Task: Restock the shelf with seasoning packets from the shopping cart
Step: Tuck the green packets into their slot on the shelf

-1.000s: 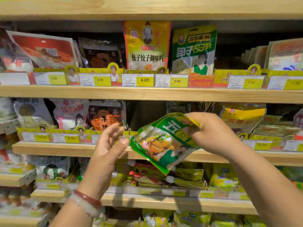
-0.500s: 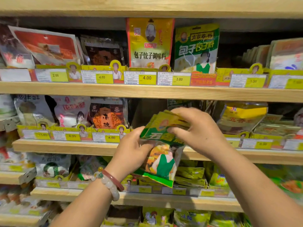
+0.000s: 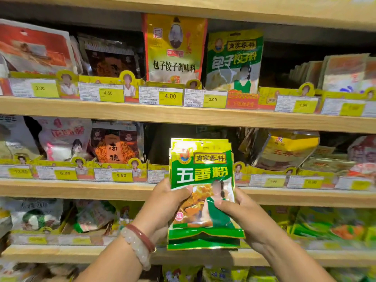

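Observation:
A small stack of green and yellow seasoning packets (image 3: 203,176) stands upright in front of the middle shelf (image 3: 81,189). My left hand (image 3: 164,204) grips the stack's left edge with the thumb on its front. On the right edge sits my right hand (image 3: 242,214), thumb across the lower front. Behind the packets' top, the middle shelf has a dark empty slot (image 3: 162,143) between an orange-brown packet (image 3: 116,147) and a yellow packet (image 3: 284,149). The shopping cart is out of view.
Wooden shelves run across the view, full of seasoning packets behind yellow price-tag rails (image 3: 171,96). The upper shelf (image 3: 183,117) holds tall yellow (image 3: 175,47) and green (image 3: 234,60) packets. Lower shelves (image 3: 50,253) carry more green and yellow packets.
The packets have swung from tilted and folded to upright, front facing me. My left hand has closed on their left edge, and my right hand has dropped from the top to the lower right edge.

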